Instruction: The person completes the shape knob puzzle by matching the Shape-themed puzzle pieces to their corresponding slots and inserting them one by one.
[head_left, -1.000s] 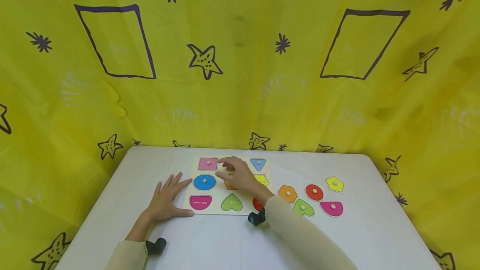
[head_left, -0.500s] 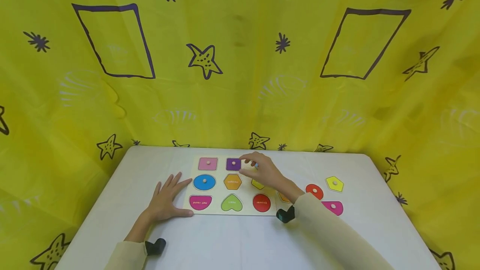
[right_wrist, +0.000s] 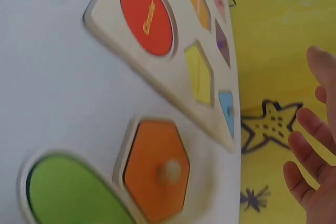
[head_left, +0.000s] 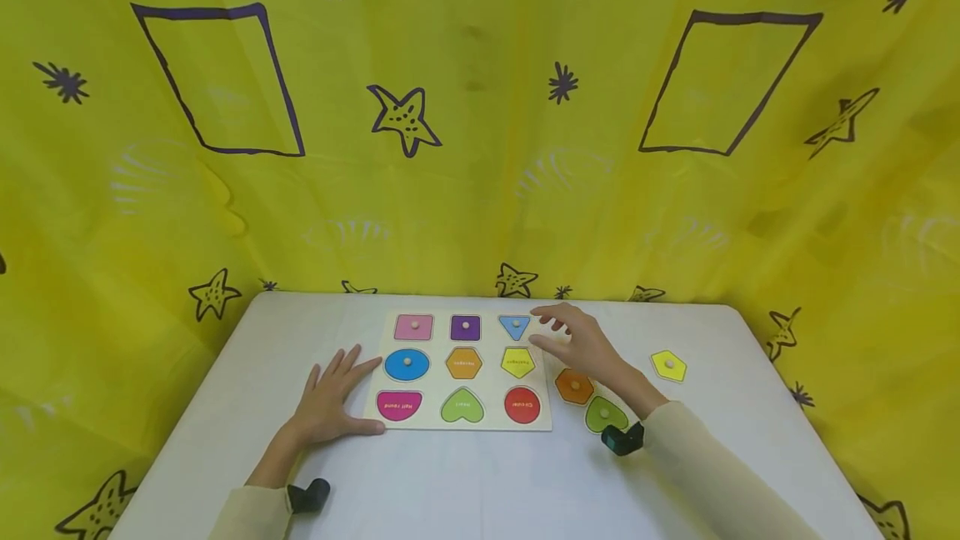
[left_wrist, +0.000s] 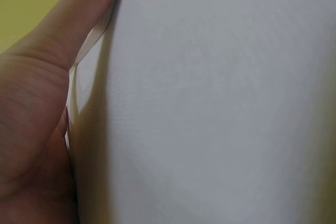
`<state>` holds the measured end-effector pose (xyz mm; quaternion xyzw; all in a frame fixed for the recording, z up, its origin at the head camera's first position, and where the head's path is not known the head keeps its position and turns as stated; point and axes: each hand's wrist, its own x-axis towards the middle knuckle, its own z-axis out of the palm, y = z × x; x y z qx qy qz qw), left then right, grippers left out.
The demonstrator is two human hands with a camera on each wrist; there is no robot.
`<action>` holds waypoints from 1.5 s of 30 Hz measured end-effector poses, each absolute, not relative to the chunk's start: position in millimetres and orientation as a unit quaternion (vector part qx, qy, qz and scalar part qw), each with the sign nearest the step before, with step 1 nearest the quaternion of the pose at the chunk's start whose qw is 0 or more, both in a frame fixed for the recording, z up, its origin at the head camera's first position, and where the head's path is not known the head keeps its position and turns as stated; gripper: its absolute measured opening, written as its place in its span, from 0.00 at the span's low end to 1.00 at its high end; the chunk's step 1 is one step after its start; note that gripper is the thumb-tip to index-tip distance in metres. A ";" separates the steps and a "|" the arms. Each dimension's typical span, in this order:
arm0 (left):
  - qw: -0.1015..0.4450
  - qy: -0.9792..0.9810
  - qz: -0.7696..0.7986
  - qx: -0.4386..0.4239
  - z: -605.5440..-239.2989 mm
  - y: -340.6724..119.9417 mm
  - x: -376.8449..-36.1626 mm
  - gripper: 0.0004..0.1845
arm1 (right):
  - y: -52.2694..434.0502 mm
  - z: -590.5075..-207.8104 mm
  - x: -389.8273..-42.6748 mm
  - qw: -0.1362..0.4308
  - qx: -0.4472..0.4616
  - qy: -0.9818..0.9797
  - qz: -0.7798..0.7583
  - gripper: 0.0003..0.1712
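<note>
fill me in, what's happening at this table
A person is working at a shape puzzle board. The left hand rests at its edge; the right hand, apparently empty, hovers beside the blue triangle. That piece, the pink rectangle, purple square and blue oval sit in their slots. The orange hexagon, green heart and yellow pentagon lie loose on the table, their slots unfilled.

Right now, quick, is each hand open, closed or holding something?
Left hand: open, fingers spread at the edge of the puzzle board.
Right hand: open, holding nothing, near the blue triangle.
</note>
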<state>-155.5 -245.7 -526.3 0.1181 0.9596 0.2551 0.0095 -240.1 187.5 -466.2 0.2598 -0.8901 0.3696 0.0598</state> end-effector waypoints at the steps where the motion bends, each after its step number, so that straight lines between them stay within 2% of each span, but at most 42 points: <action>1: 0.011 0.960 0.254 0.116 -525.8 -246.0 -155.8 0.57 | 193.9 -466.2 -240.4 0.068 0.256 -0.892 0.365 0.26; 7: 0.020 0.963 0.244 0.114 -523.6 -247.2 -156.3 0.57 | 232.6 -467.2 -238.6 0.092 0.208 -0.904 0.361 0.27; 14: 0.019 0.962 0.246 0.117 -519.5 -246.7 -156.9 0.57 | 262.4 -477.5 -227.8 0.087 0.164 -0.912 0.365 0.26; 23: 0.011 0.960 0.252 0.119 -524.1 -247.4 -157.1 0.57 | 266.4 -496.4 -213.2 0.069 0.156 -0.911 0.375 0.26; 29: 0.000 0.959 0.255 0.127 -526.8 -246.5 -156.4 0.57 | 261.5 -509.0 -203.4 0.034 0.170 -0.914 0.366 0.28; 35: 0.018 0.963 0.243 0.115 -523.2 -246.0 -155.8 0.57 | 255.7 -516.8 -198.7 0.003 0.178 -0.914 0.364 0.21; 45: 0.020 0.963 0.244 0.114 -522.1 -247.0 -155.1 0.57 | 248.8 -524.8 -194.3 0.048 0.178 -0.918 0.351 0.08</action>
